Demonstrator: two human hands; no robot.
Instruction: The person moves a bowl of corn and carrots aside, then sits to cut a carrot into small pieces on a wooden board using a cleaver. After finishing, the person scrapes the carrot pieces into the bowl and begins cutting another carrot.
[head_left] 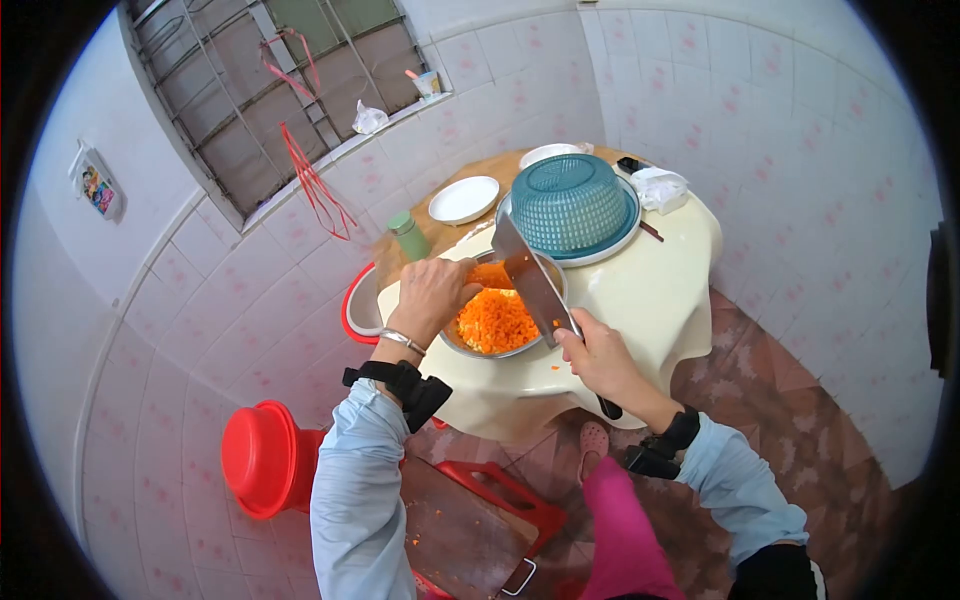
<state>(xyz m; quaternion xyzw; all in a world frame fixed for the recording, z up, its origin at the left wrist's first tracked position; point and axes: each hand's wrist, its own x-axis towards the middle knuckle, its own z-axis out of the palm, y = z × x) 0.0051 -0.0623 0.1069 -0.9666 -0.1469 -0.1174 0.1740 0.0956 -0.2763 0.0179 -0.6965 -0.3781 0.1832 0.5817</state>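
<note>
My right hand (597, 357) grips a cleaver (530, 280) by its dark handle. The broad blade slants over a metal bowl (497, 354), with bits of orange stuck to it. Diced carrot (497, 322) is heaped in the bowl, with paler bits among it. Above the bowl's left side my left hand (432, 294) is closed on an orange carrot piece (489, 274), close to the blade. Part of that piece is hidden by the fingers.
On the cloth-covered table (640, 300) stand an upturned teal basket (567, 205), a white plate (464, 200) and a green-lidded jar (408, 236). A cutting board (465, 530) lies low in front, beside a red basin (262, 460). Tiled walls enclose the corner.
</note>
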